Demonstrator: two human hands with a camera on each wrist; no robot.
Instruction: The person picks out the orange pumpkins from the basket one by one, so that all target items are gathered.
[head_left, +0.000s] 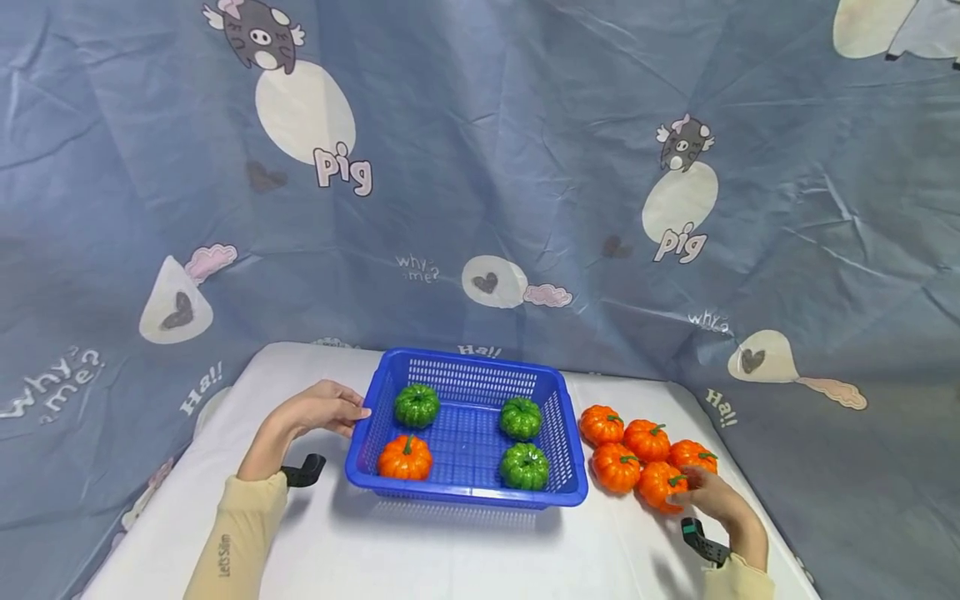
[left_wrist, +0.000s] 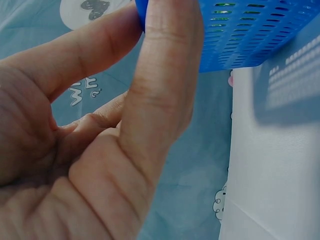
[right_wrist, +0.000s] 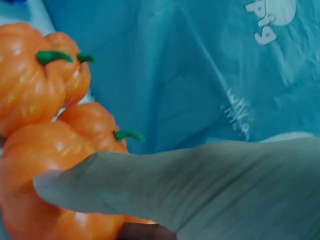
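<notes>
White worktop [head_left: 420, 550] under a blue cartoon cloth reading "pig", "why me?" and "Ha!!". At its right, the right hand [head_left: 712, 498] grips the nearest orange pumpkin [head_left: 660, 485] of a cluster of five, its stem pointing up and right; the wrist view shows the thumb [right_wrist: 150, 190] pressed across it. Beside them stands the blue basket [head_left: 577, 467], its long side running left to right, holding three green pumpkins and one orange. The left hand [head_left: 322, 408] pinches its left rim, seen clearly only from that wrist. The sleeve reads "Let'sSlim".

Four pumpkins [head_left: 405, 457] in basket [head_left: 465, 496]; apparently five [head_left: 647, 440] right.
</notes>
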